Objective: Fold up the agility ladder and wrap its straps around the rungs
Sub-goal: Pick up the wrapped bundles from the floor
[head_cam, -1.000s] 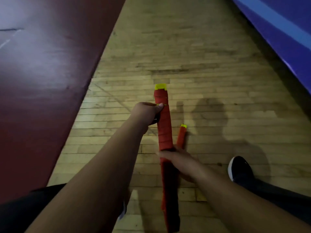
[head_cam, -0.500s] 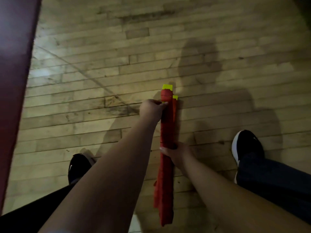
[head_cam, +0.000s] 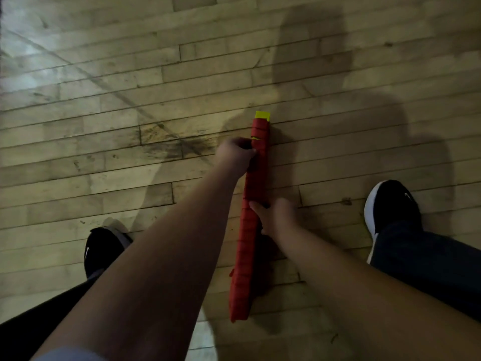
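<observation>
The agility ladder (head_cam: 248, 230) is a folded bundle running near to far, apparently resting on the wooden floor (head_cam: 104, 126), though contact is uncertain in the dim view. Red straps (head_cam: 259, 142) wind around the yellow rungs (head_cam: 262, 115). The left grip (head_cam: 235, 155) clenches the far section, and the right grip (head_cam: 277, 217) grasps the middle. Judged light, stiff lengthwise, with soft webbing that may slip: hold across the rungs, never by one strap.

Under me lies a pale wooden floor (head_cam: 104, 74) of narrow boards, scuffed and dull. A dark smudge (head_cam: 177, 149) stains the planks ahead to my left. Light glares off the far left corner, and broad shadows (head_cam: 312, 48) fall ahead on my right.
</observation>
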Motion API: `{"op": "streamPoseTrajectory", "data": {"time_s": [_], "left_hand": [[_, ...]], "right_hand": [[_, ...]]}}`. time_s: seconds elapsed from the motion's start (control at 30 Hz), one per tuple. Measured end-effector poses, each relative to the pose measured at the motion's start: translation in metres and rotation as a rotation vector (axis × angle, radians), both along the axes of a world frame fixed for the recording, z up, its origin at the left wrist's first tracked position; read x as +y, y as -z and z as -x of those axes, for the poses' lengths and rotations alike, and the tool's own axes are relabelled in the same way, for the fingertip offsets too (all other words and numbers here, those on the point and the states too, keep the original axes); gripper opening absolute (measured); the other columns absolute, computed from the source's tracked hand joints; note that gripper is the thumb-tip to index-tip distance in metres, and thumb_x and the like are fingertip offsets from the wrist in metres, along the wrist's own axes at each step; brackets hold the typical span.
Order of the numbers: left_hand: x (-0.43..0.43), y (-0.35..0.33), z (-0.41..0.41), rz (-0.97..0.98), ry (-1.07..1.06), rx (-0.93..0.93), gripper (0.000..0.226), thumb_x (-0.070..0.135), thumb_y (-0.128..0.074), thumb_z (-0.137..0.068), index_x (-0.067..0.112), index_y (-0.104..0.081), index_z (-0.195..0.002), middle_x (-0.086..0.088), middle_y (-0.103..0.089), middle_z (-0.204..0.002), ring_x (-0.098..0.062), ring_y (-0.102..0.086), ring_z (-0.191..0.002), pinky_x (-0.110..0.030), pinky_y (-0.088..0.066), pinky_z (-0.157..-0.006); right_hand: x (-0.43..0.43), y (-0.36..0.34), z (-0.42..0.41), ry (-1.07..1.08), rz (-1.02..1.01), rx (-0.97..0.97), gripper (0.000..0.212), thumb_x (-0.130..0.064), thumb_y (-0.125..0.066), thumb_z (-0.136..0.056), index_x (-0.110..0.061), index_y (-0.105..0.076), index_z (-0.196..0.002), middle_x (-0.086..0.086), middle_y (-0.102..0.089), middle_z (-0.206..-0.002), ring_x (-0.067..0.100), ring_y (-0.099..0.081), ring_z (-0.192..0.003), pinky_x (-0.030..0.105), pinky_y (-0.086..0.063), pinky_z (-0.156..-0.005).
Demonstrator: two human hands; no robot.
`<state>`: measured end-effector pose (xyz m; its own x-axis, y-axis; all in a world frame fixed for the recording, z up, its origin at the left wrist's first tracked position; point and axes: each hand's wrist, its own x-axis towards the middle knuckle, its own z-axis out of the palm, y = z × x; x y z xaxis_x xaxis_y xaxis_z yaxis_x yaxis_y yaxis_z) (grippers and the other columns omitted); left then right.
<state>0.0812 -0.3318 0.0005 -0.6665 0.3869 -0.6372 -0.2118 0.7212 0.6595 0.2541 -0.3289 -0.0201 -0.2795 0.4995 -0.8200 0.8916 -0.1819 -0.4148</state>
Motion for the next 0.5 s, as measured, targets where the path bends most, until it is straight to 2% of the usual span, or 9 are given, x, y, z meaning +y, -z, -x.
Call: {"op": "streamPoseTrajectory", "data": {"time_s": [0.07, 0.13, 0.2, 0.3, 0.37, 0.43, 0.5], "left_hand": [[-0.006, 0.000, -0.001, 0.000, -0.019, -0.091, 0.040, 0.011, -0.074, -0.100, 0.018, -0.071, -0.139, -0.006, -0.077, -0.119, -0.022, -0.074, -0.106, -0.041, -0.065, -0.090], [-0.018, -0.006, -0.002, 0.078, -0.035, -0.134, 0.028, 0.009, -0.065, -0.105, 0.012, -0.068, -0.133, -0.007, -0.073, -0.107, -0.021, -0.070, -0.094, -0.039, -0.061, -0.077], [-0.043, -0.015, -0.008, 0.214, -0.021, -0.206, 0.014, 0.010, -0.055, -0.109, 0.010, -0.068, -0.113, -0.009, -0.070, -0.100, -0.023, -0.066, -0.085, -0.036, -0.056, -0.072], [-0.098, -0.016, -0.027, 0.313, 0.200, -0.385, 0.009, 0.011, -0.063, -0.104, 0.012, -0.070, -0.109, -0.010, -0.076, -0.115, -0.027, -0.071, -0.101, -0.042, -0.057, -0.088], [-0.128, -0.013, -0.048, 0.307, 0.300, -0.492, 0.012, 0.014, -0.071, -0.100, 0.015, -0.073, -0.111, -0.010, -0.078, -0.119, -0.027, -0.072, -0.111, -0.041, -0.053, -0.096], [-0.142, -0.004, -0.067, 0.253, 0.228, -0.514, 0.024, 0.015, -0.078, -0.095, 0.010, -0.075, -0.119, -0.010, -0.078, -0.118, -0.027, -0.072, -0.112, -0.039, -0.054, -0.096], [-0.149, 0.002, -0.080, 0.175, 0.114, -0.500, 0.032, 0.012, -0.082, -0.091, 0.005, -0.075, -0.122, -0.015, -0.079, -0.119, -0.026, -0.073, -0.107, -0.035, -0.058, -0.091]], "right_hand": [[0.000, 0.001, 0.004, -0.004, 0.006, -0.028, 0.053, -0.064, -0.076, -0.092, -0.012, -0.067, -0.084, 0.013, -0.078, -0.090, 0.038, -0.077, -0.080, 0.053, -0.066, -0.079], [0.005, -0.007, 0.004, -0.044, 0.017, -0.052, 0.053, -0.059, -0.072, -0.098, -0.007, -0.067, -0.094, 0.010, -0.076, -0.103, 0.037, -0.075, -0.095, 0.044, -0.062, -0.085], [0.009, -0.008, 0.001, -0.060, 0.045, -0.042, 0.056, -0.058, -0.067, -0.101, -0.007, -0.069, -0.123, 0.009, -0.073, -0.119, 0.035, -0.070, -0.113, 0.036, -0.051, -0.088], [0.009, -0.002, -0.004, 0.104, 0.190, 0.042, 0.069, -0.059, -0.074, -0.096, -0.009, -0.064, -0.143, 0.011, -0.071, -0.136, 0.033, -0.068, -0.121, 0.043, -0.054, -0.104], [0.006, -0.003, -0.006, 0.256, 0.307, 0.091, 0.072, -0.053, -0.078, -0.096, -0.010, -0.057, -0.150, 0.012, -0.065, -0.147, 0.034, -0.064, -0.130, 0.044, -0.053, -0.101], [0.004, -0.004, -0.005, 0.309, 0.350, 0.133, 0.068, -0.046, -0.074, -0.102, -0.008, -0.052, -0.154, 0.012, -0.059, -0.153, 0.035, -0.060, -0.137, 0.044, -0.051, -0.094], [0.004, -0.007, -0.007, 0.304, 0.357, 0.148, 0.058, -0.042, -0.068, -0.107, -0.007, -0.055, -0.151, 0.009, -0.062, -0.150, 0.032, -0.063, -0.132, 0.042, -0.053, -0.088]]}}
